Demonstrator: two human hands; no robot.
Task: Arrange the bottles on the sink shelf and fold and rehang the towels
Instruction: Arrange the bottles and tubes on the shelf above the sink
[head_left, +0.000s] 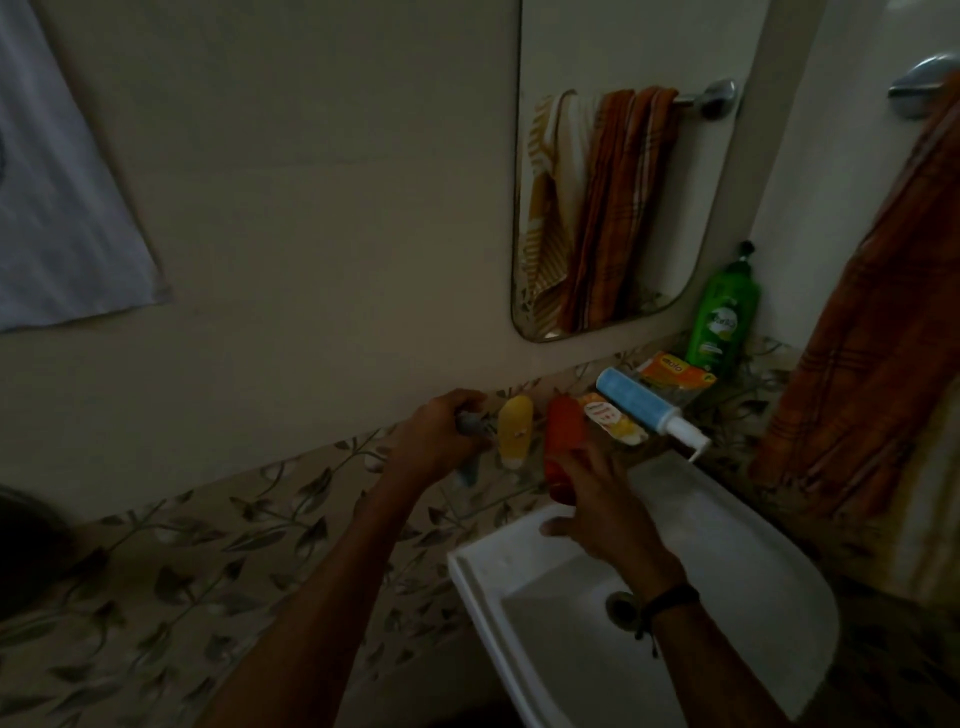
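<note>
The left hand (436, 441) is closed around a small blue-grey tube (467, 470), held just in front of the shelf (660, 447). The right hand (597, 512) has its fingers loosely on the low end of an orange bottle (563, 441); how firm that grip is, I cannot tell.

What could go wrong? The shelf looks thin and full. If the orange bottle is set down crooked, it could bump the yellow bottle (515, 431) just beside it on the left and both could fall. Things that tip near may drop into the white sink (623, 670) below. The blue pump bottle (641, 408) lies on its side with its nozzle sticking out over the near edge, so a small knock might roll it off. Some packets (675, 375) lie by it. The green bottle (722, 317) stands up at the far right end.

The room is dim. The wall has leaf tiles (208, 545) low down. A mirror (618, 171) hangs above the shelf and shows towels on a rail. An orange checked towel (872, 364) hangs at the right, not yet folded. A pale cloth (57, 182) hangs far left.
</note>
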